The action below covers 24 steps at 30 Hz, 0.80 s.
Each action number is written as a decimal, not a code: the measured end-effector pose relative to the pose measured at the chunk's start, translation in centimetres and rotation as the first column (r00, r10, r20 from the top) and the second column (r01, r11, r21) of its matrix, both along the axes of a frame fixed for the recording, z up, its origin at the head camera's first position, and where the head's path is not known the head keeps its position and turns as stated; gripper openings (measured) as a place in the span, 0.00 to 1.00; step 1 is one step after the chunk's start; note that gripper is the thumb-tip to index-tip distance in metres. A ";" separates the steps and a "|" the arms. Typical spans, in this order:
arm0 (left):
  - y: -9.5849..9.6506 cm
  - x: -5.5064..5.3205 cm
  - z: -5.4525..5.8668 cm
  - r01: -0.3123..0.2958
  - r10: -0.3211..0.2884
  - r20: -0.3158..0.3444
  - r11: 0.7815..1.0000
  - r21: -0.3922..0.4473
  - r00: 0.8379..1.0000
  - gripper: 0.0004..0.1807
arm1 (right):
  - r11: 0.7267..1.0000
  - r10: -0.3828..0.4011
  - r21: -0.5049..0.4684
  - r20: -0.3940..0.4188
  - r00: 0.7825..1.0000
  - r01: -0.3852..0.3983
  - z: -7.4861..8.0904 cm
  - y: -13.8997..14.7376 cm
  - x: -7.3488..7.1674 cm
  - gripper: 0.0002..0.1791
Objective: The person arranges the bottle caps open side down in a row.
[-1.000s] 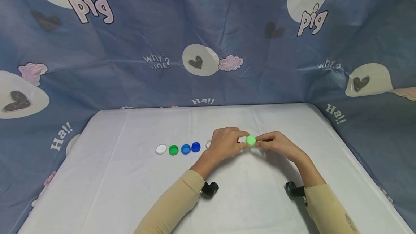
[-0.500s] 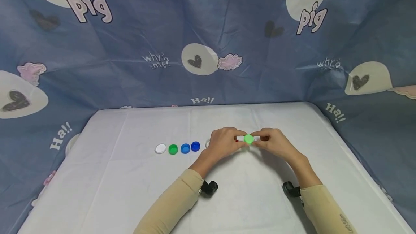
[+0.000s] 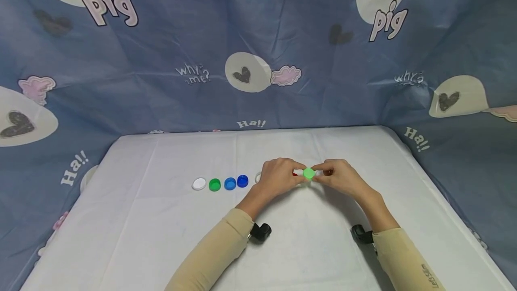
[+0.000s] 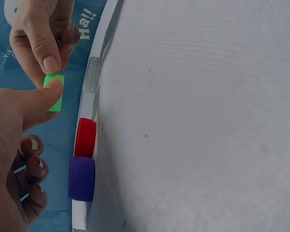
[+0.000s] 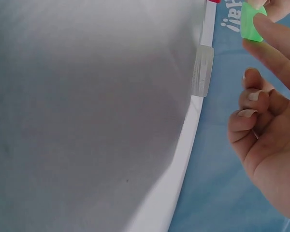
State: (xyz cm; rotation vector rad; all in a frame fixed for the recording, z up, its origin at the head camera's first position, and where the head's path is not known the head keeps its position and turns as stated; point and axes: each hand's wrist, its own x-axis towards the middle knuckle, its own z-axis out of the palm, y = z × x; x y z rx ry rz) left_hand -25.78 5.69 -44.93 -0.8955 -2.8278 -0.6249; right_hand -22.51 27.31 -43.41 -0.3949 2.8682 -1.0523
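Observation:
A light green bottle cap is held up between both hands, its round face toward the head camera. My left hand pinches its left side with thumb and forefinger. From the right, my right hand pinches the opposite side; its other fingers are curled in. In the left wrist view, a red bottle cap and a purple bottle cap stand on the table beyond the left hand. A clear bottle cap shows below the held one in the right wrist view.
Left of the hands runs a row on the white cloth: a white cap, a green cap, a light blue cap and a dark blue cap. My left hand partly hides another whitish cap. A patterned blue curtain hangs behind.
My right hand has moved left, its fingertips closing in on the light green cap's side. The cap has shifted slightly left. Over the last half second both hands stay nearly still.

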 end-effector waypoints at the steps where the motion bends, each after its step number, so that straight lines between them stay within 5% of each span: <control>1: 0.0 0.0 0.0 0.000 0.000 -0.001 1.000 -0.009 1.000 0.19 | 1.000 0.000 0.003 0.004 1.000 0.000 0.0 0.0 0.0 0.16; 8: 0.3 -0.3 -0.1 -0.007 0.007 0.010 0.998 -0.062 1.000 0.20 | 0.999 0.000 0.048 0.021 1.000 -0.001 0.0 -0.1 -0.2 0.17; 16: 0.6 -0.6 -0.3 -0.016 0.018 0.024 0.996 -0.092 1.000 0.18 | 0.973 -0.024 0.230 -0.014 1.000 0.026 0.0 -0.8 -0.3 0.18; 24: 1.0 -0.5 -0.5 -0.037 0.041 0.037 0.994 -0.100 0.998 0.17 | 0.965 -0.037 0.262 0.036 0.999 0.026 -0.1 -1.0 -0.8 0.18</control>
